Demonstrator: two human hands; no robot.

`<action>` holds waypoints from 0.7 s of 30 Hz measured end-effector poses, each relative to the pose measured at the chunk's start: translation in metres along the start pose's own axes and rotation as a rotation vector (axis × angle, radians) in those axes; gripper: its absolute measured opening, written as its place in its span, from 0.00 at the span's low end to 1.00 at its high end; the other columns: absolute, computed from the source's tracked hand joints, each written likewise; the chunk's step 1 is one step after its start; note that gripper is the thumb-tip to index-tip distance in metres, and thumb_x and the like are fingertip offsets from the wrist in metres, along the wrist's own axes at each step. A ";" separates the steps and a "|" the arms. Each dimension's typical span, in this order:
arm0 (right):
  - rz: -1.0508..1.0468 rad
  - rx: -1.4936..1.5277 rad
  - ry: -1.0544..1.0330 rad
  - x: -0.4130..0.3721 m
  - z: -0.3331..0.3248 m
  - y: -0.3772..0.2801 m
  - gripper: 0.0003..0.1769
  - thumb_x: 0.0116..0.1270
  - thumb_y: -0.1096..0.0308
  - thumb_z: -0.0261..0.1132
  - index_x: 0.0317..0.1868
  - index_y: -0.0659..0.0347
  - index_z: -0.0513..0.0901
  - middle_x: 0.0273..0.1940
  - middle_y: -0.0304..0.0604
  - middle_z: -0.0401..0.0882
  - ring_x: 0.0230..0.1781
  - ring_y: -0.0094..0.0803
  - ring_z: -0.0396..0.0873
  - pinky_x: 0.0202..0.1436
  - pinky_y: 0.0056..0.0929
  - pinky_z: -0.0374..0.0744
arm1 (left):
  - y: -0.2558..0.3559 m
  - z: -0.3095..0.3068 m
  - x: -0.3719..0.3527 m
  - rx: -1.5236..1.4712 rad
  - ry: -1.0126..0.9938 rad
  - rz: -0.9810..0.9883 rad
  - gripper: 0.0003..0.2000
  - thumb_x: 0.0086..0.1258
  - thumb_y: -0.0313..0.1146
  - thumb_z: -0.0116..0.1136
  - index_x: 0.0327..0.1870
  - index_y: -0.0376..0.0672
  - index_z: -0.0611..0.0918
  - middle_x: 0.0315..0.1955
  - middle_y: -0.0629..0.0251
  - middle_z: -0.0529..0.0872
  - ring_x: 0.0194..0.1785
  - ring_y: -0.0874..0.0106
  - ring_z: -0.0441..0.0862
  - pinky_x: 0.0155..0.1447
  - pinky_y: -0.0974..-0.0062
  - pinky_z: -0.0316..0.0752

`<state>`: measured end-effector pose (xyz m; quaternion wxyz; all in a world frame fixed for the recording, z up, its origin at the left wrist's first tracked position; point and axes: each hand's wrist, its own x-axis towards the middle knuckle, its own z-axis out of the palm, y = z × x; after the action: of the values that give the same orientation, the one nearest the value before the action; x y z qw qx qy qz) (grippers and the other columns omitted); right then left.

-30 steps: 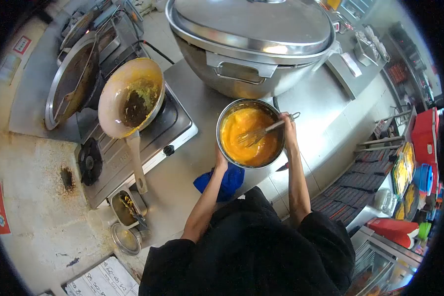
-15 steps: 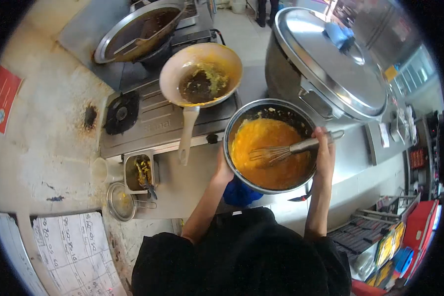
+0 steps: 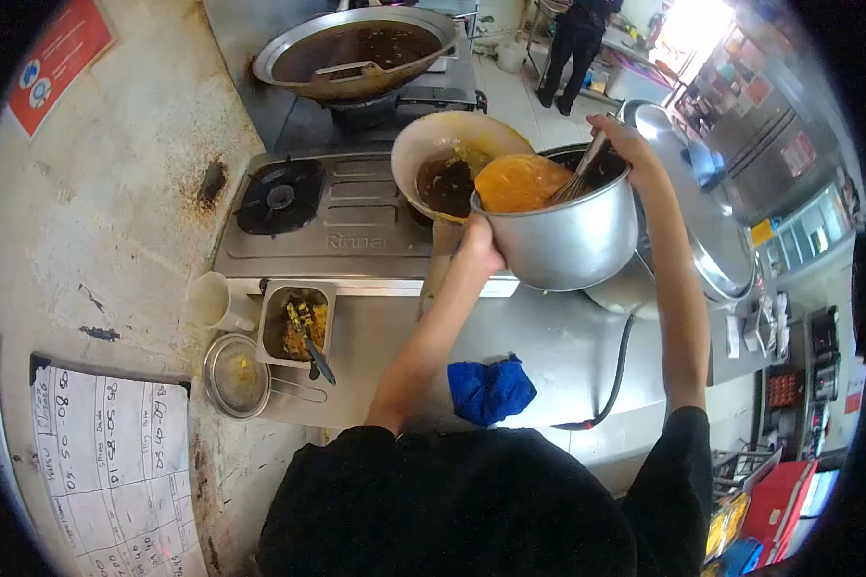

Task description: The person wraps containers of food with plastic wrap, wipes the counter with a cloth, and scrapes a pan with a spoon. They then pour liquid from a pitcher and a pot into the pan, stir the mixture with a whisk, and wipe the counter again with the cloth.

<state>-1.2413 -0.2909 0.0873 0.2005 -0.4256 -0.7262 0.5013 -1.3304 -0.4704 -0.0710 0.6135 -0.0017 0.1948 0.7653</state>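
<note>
A silver pot (image 3: 573, 240) of orange-yellow beaten egg (image 3: 520, 183) is tilted to the left, its lip over the near right side of the frying pan (image 3: 419, 144). My left hand (image 3: 481, 248) grips the pot's left side just below the rim. At the far right rim, my right hand (image 3: 625, 144) is closed around the handle of a whisk (image 3: 575, 183), against the pot's edge. The whisk's wires dip into the egg. Dark oil and yellow bits show inside the pan, whose pale handle (image 3: 439, 264) is partly behind my left forearm.
The pan rests on a gas stove (image 3: 356, 207). A large wok (image 3: 356, 87) of dark liquid stands behind. To the left are a metal container (image 3: 298, 322) with tongs, a strainer (image 3: 238, 377) and a jug (image 3: 216, 300). A blue cloth (image 3: 491, 389) lies on the counter. A big lidded pot (image 3: 726, 255) stands right.
My hands have lifted the pot forward and tipped it left toward the frying pan. The egg has gathered at its left lip. The blue cloth is now uncovered, and the view has shifted.
</note>
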 end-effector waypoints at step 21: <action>-0.312 -0.978 -0.140 0.072 0.067 -0.140 0.21 0.42 0.46 0.62 0.29 0.53 0.81 0.42 0.46 0.75 0.42 0.35 0.70 0.45 0.34 0.69 | -0.011 0.078 0.017 -0.554 -0.052 -0.097 0.24 0.64 0.52 0.30 0.58 0.52 0.62 0.59 0.64 0.57 0.63 0.60 0.53 0.57 0.40 0.48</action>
<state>-1.3882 -0.2887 0.1757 0.0012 -0.3216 -0.9421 0.0946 -1.3059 -0.4295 -0.0066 0.6303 -0.1588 -0.0380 0.7590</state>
